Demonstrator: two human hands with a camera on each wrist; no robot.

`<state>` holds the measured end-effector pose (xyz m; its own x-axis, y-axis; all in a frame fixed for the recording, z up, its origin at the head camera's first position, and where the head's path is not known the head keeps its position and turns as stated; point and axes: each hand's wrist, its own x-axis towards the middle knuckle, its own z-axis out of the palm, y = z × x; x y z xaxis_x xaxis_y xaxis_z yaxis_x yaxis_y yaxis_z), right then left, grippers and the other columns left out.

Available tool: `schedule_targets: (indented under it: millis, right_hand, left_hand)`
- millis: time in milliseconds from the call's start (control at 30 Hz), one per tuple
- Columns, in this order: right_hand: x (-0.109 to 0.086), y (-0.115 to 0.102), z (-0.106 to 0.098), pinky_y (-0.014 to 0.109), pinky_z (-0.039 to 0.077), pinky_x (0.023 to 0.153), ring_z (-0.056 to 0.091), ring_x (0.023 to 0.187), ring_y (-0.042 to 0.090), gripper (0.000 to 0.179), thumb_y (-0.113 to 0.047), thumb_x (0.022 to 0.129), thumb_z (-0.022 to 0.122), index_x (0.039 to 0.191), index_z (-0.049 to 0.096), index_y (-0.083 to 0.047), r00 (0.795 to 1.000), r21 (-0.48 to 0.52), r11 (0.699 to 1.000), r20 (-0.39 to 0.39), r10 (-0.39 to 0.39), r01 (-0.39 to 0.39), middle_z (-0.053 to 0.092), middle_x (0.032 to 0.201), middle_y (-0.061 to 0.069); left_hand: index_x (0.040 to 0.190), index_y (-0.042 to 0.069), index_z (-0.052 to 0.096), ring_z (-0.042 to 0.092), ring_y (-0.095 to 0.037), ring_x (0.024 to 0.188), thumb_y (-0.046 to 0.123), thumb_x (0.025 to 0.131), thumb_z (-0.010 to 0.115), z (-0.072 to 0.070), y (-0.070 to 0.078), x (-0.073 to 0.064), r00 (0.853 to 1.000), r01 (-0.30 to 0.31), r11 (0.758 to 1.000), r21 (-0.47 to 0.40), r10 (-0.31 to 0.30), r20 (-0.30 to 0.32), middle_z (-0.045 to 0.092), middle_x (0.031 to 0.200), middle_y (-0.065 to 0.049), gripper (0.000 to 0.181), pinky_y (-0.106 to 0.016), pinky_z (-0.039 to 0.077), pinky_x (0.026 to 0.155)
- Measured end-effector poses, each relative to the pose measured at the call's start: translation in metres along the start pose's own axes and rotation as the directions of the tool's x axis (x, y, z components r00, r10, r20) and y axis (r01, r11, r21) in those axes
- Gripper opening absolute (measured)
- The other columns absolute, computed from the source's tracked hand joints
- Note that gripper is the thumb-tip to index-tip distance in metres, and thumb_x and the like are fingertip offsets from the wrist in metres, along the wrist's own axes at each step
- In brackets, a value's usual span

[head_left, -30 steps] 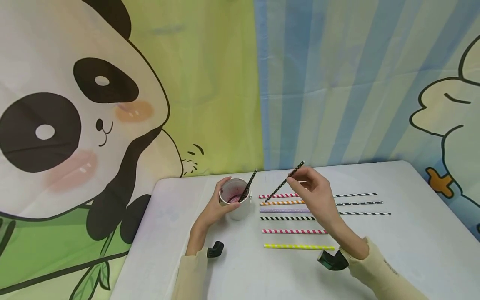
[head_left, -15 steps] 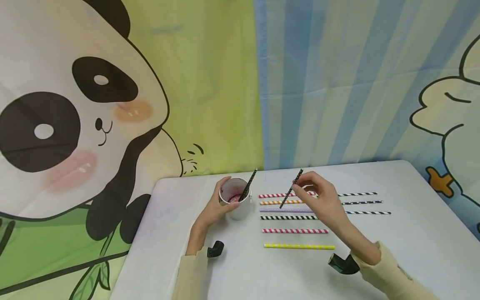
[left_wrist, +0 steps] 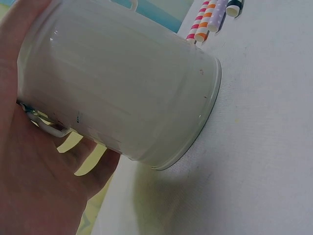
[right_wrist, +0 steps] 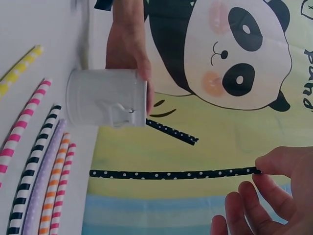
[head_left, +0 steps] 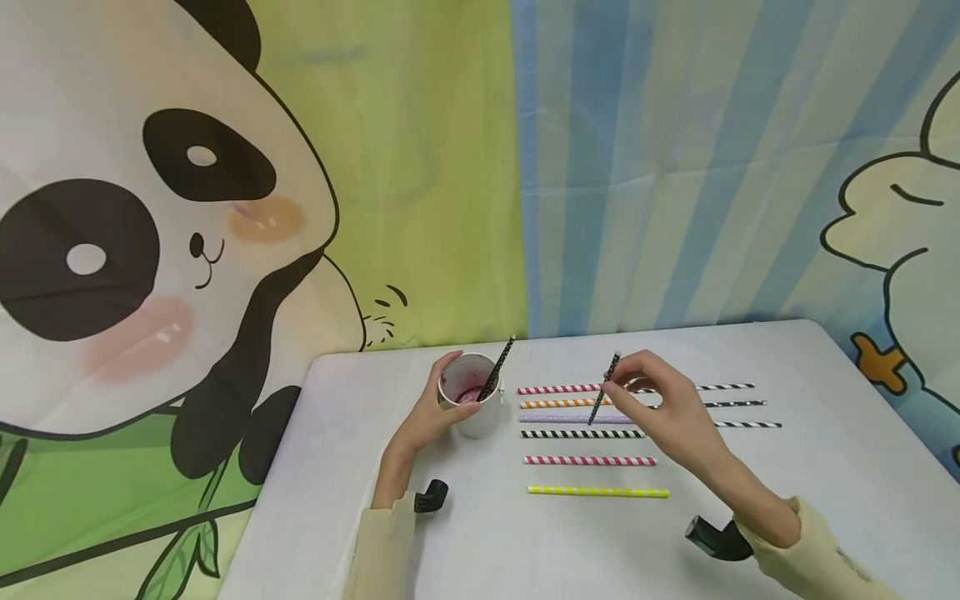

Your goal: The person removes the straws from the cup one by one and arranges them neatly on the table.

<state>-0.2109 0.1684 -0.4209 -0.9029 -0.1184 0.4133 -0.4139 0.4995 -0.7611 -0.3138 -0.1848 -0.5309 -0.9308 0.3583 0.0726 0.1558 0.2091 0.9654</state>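
My left hand (head_left: 426,421) grips a small white cup (head_left: 476,427) at its rim and side, and the cup stands on the table. Pinkish stains show on the inside. A black straw with white dots (head_left: 498,367) leans in it and pokes out over the rim. To the right, my right hand (head_left: 667,408) pinches a second black dotted straw (right_wrist: 171,174) by one end between thumb and index finger. The other fingers are loosely bent. This straw is held above the row of straws, its free end slanting down, apart from the cup.
Paper straws lie side by side on the white table (head_left: 480,533): red-striped (head_left: 558,389), orange (head_left: 564,404), lilac (head_left: 572,419), black-striped (head_left: 581,434), another red-striped (head_left: 590,461) and yellow (head_left: 597,492). Several black-and-white straws (head_left: 747,425) lie farther right, partly behind my hand. A printed curtain (head_left: 420,208) hangs behind.
My right hand has moved rightward and nearer to me with the dotted straw, which now stands steeper. The left hand, the cup and the lying straws stay put.
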Motion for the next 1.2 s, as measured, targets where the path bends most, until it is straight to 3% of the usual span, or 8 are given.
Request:
schedule_targets:
  millis: [400,633,800,1033,1200]
  right_hand:
    - [-0.012,-0.001,-0.017,0.015,0.045,0.083,0.058,0.09,-0.001,0.022,-0.009,0.091,0.073,0.099,0.063,-0.027,0.994,-0.138,0.984,0.046,-0.103,0.108,0.063,0.098,-0.017]
    - [-0.019,0.006,-0.031,0.014,0.046,0.083,0.057,0.092,-0.002,0.034,-0.002,0.085,0.077,0.101,0.064,-0.029,0.986,-0.264,0.952,0.092,-0.137,0.157,0.061,0.1,-0.02]
    - [-0.025,0.013,-0.035,0.02,0.051,0.081,0.061,0.093,0.001,0.029,-0.008,0.085,0.078,0.1,0.065,-0.029,0.978,-0.391,0.901,0.161,-0.133,0.187,0.06,0.101,-0.019]
    - [-0.033,0.032,-0.039,0.03,0.053,0.07,0.061,0.086,0.007,0.031,-0.009,0.077,0.083,0.095,0.066,-0.028,0.952,-0.527,0.798,0.237,-0.192,0.292,0.061,0.098,-0.014]
    - [-0.04,0.047,-0.042,0.03,0.05,0.067,0.059,0.083,0.009,0.031,-0.009,0.074,0.084,0.093,0.067,-0.027,0.942,-0.581,0.748,0.276,-0.191,0.322,0.062,0.094,-0.012]
  left_hand:
    - [0.157,0.028,0.022,0.036,-0.036,0.14,0.01,0.083,0.08,-0.001,0.0,0.002,1.0,0.028,1.0,-0.002,-0.028,0.011,0.037,0.153,-0.015,0.096,-0.056,0.025,0.115]
    - [0.157,0.027,0.022,0.035,-0.036,0.141,0.01,0.084,0.08,-0.001,0.001,0.002,0.999,0.031,1.0,-0.002,-0.031,0.018,0.036,0.153,-0.016,0.096,-0.056,0.024,0.116]
    - [0.155,0.033,0.025,0.039,-0.034,0.138,0.016,0.083,0.081,-0.002,-0.001,0.001,1.0,-0.006,1.0,0.012,0.006,0.006,0.04,0.15,-0.012,0.093,-0.055,0.027,0.113]
    - [0.157,0.022,0.024,0.035,-0.043,0.14,0.009,0.085,0.079,0.002,0.03,-0.007,1.0,0.017,0.999,-0.031,-0.016,0.025,0.037,0.152,-0.022,0.092,-0.061,0.023,0.116]
    - [0.157,0.022,0.023,0.032,-0.046,0.142,0.009,0.085,0.079,0.002,0.029,-0.008,0.999,0.015,0.999,-0.047,-0.014,0.029,0.035,0.153,-0.025,0.092,-0.063,0.021,0.117]
